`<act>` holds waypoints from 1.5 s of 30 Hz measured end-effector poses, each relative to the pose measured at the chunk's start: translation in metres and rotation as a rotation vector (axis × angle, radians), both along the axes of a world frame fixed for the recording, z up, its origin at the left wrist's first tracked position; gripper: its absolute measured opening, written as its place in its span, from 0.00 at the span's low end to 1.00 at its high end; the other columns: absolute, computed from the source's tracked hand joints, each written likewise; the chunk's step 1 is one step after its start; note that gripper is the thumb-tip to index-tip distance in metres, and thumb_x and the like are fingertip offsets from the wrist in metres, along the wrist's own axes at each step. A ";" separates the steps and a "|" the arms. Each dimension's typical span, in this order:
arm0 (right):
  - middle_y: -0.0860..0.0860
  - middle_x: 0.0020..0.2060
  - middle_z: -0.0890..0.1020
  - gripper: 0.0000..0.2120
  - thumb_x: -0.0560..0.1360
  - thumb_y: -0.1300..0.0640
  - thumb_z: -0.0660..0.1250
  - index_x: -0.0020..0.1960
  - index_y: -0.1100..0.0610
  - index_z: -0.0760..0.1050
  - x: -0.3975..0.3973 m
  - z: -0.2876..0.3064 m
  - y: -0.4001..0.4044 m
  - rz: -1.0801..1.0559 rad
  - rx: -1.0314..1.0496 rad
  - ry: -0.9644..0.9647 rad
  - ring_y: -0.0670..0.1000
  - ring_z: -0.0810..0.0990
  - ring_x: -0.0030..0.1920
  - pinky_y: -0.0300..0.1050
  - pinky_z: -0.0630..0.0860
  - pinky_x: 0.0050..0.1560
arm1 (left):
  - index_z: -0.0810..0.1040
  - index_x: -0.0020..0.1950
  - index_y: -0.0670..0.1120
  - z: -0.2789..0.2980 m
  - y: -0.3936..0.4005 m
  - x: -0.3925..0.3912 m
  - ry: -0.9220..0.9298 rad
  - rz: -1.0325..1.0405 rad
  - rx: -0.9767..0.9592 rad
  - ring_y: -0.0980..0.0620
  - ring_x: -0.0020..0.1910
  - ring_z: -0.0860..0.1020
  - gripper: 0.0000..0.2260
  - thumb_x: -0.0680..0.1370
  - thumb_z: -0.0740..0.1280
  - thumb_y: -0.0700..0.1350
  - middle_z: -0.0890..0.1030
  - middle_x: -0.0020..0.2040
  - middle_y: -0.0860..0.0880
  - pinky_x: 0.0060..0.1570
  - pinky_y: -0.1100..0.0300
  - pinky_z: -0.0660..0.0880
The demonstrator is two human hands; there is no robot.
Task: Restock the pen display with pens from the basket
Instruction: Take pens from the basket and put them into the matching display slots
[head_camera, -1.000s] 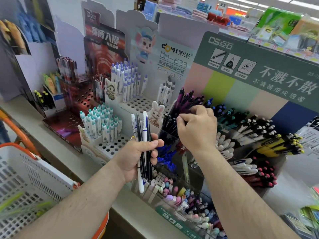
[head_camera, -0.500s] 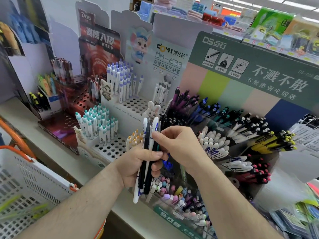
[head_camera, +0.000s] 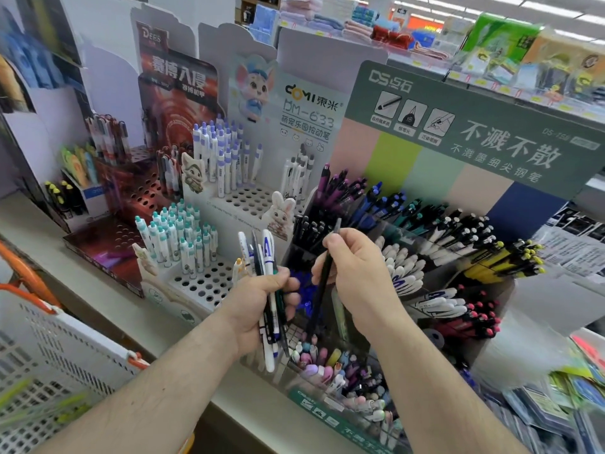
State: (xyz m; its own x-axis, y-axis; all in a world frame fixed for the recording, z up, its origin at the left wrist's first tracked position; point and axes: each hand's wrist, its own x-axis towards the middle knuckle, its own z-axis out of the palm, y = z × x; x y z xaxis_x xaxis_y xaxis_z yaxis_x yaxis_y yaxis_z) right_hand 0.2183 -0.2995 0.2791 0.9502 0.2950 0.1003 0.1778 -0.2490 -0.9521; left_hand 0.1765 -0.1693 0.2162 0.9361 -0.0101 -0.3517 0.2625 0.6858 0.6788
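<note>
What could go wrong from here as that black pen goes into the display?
The left hand grips its pen bundle loosely fanned; one might slip out. The right hand pinches the black pen near its middle, beside crowded bins, so it could knock neighbours or land in the wrong bin.

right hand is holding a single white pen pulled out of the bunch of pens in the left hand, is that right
Not quite: the head view shows the single pen in the right hand is slim and black, not white. The rest holds: the left hand grips a bunch of white and dark pens beside it.
</note>
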 end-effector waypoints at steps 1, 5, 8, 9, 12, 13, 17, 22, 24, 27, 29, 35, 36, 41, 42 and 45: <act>0.52 0.28 0.80 0.10 0.83 0.58 0.58 0.45 0.56 0.74 -0.002 0.003 -0.004 0.051 -0.037 -0.023 0.53 0.77 0.32 0.53 0.75 0.39 | 0.73 0.43 0.44 0.000 0.004 0.002 -0.026 0.024 -0.004 0.56 0.23 0.72 0.07 0.80 0.62 0.43 0.76 0.29 0.50 0.24 0.64 0.69; 0.48 0.29 0.76 0.05 0.80 0.53 0.66 0.47 0.48 0.80 -0.007 0.004 -0.015 0.180 -0.319 -0.166 0.52 0.76 0.32 0.55 0.79 0.43 | 0.74 0.43 0.45 0.003 0.017 0.003 -0.172 -0.042 -0.137 0.58 0.21 0.65 0.05 0.75 0.62 0.45 0.71 0.28 0.53 0.22 0.67 0.61; 0.52 0.29 0.75 0.04 0.79 0.51 0.69 0.48 0.46 0.83 -0.010 0.001 -0.015 0.258 -0.413 -0.166 0.49 0.73 0.32 0.56 0.78 0.40 | 0.78 0.46 0.44 0.001 0.019 0.002 -0.271 -0.129 -0.193 0.58 0.21 0.67 0.07 0.71 0.72 0.44 0.73 0.28 0.52 0.21 0.66 0.64; 0.55 0.31 0.78 0.04 0.78 0.51 0.69 0.49 0.45 0.83 -0.011 0.002 -0.014 0.272 -0.420 -0.153 0.49 0.73 0.31 0.55 0.78 0.40 | 0.80 0.45 0.43 0.000 0.020 0.002 -0.290 -0.163 -0.231 0.58 0.20 0.68 0.11 0.66 0.77 0.43 0.74 0.29 0.52 0.21 0.66 0.66; 0.57 0.34 0.81 0.04 0.78 0.51 0.70 0.47 0.47 0.84 -0.013 0.007 -0.014 0.300 -0.411 -0.118 0.48 0.74 0.29 0.52 0.76 0.36 | 0.82 0.41 0.44 -0.004 0.024 0.000 -0.312 -0.222 -0.316 0.58 0.20 0.69 0.15 0.59 0.82 0.41 0.76 0.29 0.51 0.20 0.65 0.67; 0.56 0.33 0.81 0.04 0.77 0.50 0.71 0.47 0.48 0.84 -0.013 0.008 -0.014 0.310 -0.420 -0.113 0.47 0.74 0.29 0.51 0.76 0.35 | 0.82 0.41 0.44 -0.004 0.024 -0.002 -0.323 -0.233 -0.318 0.58 0.20 0.69 0.15 0.58 0.83 0.41 0.76 0.29 0.51 0.20 0.65 0.67; 0.51 0.31 0.82 0.07 0.78 0.48 0.69 0.44 0.49 0.82 -0.009 0.016 -0.028 0.287 -0.504 -0.077 0.47 0.76 0.29 0.51 0.78 0.37 | 0.82 0.41 0.44 -0.008 0.029 -0.001 -0.395 -0.228 -0.395 0.57 0.22 0.72 0.12 0.62 0.80 0.39 0.78 0.29 0.50 0.22 0.65 0.69; 0.53 0.29 0.79 0.10 0.80 0.55 0.67 0.42 0.58 0.80 0.004 0.018 -0.052 0.017 -0.197 0.035 0.49 0.71 0.28 0.41 0.71 0.31 | 0.81 0.52 0.41 -0.012 0.048 0.005 -0.438 -0.208 -0.587 0.53 0.32 0.78 0.07 0.79 0.64 0.39 0.83 0.39 0.46 0.33 0.60 0.76; 0.52 0.30 0.78 0.08 0.79 0.59 0.68 0.42 0.60 0.79 0.007 0.016 -0.050 -0.102 0.104 0.152 0.48 0.71 0.26 0.40 0.71 0.31 | 0.82 0.45 0.43 -0.010 0.045 0.004 -0.438 -0.145 -0.465 0.56 0.26 0.75 0.07 0.69 0.75 0.39 0.80 0.33 0.49 0.26 0.63 0.72; 0.51 0.28 0.79 0.06 0.76 0.59 0.72 0.44 0.60 0.78 0.009 0.014 -0.041 -0.288 0.361 0.118 0.46 0.76 0.25 0.40 0.76 0.33 | 0.81 0.40 0.45 -0.005 0.035 0.004 -0.395 -0.103 -0.337 0.57 0.22 0.70 0.15 0.58 0.81 0.39 0.77 0.30 0.51 0.22 0.65 0.68; 0.50 0.29 0.80 0.05 0.75 0.59 0.73 0.43 0.59 0.78 0.007 0.014 -0.036 -0.369 0.398 -0.046 0.48 0.80 0.28 0.40 0.79 0.34 | 0.80 0.40 0.45 -0.005 0.031 0.006 -0.343 -0.106 -0.318 0.57 0.22 0.69 0.17 0.56 0.82 0.39 0.76 0.30 0.50 0.21 0.65 0.67; 0.45 0.34 0.85 0.05 0.77 0.60 0.72 0.47 0.50 0.83 0.002 0.021 -0.025 -0.394 0.317 -0.356 0.57 0.84 0.38 0.46 0.82 0.44 | 0.77 0.41 0.44 -0.005 0.027 0.010 -0.308 -0.074 -0.263 0.56 0.22 0.69 0.22 0.53 0.83 0.39 0.76 0.31 0.49 0.21 0.65 0.65; 0.44 0.34 0.86 0.07 0.77 0.60 0.72 0.51 0.50 0.83 0.002 0.021 -0.024 -0.387 0.316 -0.346 0.60 0.83 0.37 0.47 0.82 0.44 | 0.77 0.41 0.44 -0.004 0.026 0.010 -0.296 -0.060 -0.258 0.56 0.22 0.69 0.21 0.54 0.82 0.39 0.76 0.31 0.49 0.21 0.65 0.66; 0.47 0.37 0.86 0.10 0.77 0.64 0.71 0.57 0.56 0.82 0.011 0.027 -0.024 -0.418 0.329 -0.356 0.49 0.84 0.37 0.40 0.80 0.41 | 0.74 0.43 0.45 0.004 0.027 0.009 -0.238 0.012 -0.173 0.57 0.23 0.68 0.02 0.72 0.62 0.39 0.76 0.33 0.50 0.22 0.67 0.63; 0.49 0.38 0.85 0.10 0.77 0.64 0.71 0.56 0.56 0.82 0.016 0.030 -0.026 -0.457 0.364 -0.383 0.49 0.84 0.37 0.40 0.81 0.42 | 0.74 0.43 0.45 0.005 0.028 0.009 -0.237 0.012 -0.158 0.57 0.23 0.68 0.03 0.73 0.61 0.39 0.76 0.33 0.50 0.22 0.67 0.63; 0.53 0.41 0.84 0.08 0.77 0.63 0.71 0.53 0.52 0.80 0.031 0.036 -0.029 -0.556 0.354 -0.531 0.56 0.85 0.42 0.47 0.83 0.46 | 0.73 0.44 0.45 0.003 0.031 0.009 -0.230 0.021 -0.140 0.57 0.24 0.67 0.03 0.73 0.61 0.39 0.75 0.33 0.50 0.22 0.67 0.63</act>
